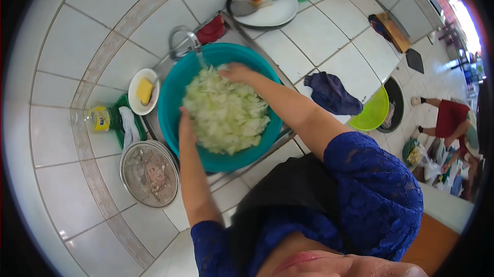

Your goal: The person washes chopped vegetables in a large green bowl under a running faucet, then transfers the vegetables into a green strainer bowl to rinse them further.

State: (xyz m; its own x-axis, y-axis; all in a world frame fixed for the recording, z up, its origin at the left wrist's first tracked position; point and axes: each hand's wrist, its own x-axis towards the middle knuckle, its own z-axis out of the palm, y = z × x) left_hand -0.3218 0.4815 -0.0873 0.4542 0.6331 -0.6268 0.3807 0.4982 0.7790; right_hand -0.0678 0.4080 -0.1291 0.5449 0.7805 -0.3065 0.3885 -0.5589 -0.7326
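Note:
A large teal plastic basin (227,165) sits over the sink, holding a heap of chopped pale green vegetable (227,111), which looks like cabbage. My left hand (187,127) is inside the basin against the near left side of the heap, slightly blurred. At the heap's far edge is my right hand (236,72), touching the pieces. The fingertips of both hands are partly hidden, so their grip on the pieces does not show. A curved metal faucet (184,41) stands at the basin's far rim, and what looks like water runs from it onto the heap.
Left of the basin are a white bowl (133,103) with a yellow sponge (144,91), a bottle (98,118) and metal strainers (133,184) with food scraps. A plate (283,10) with a skimmer, a dark cloth (334,93) and a lime-green basin (372,111) lie rightward. Another person (457,122) is far right.

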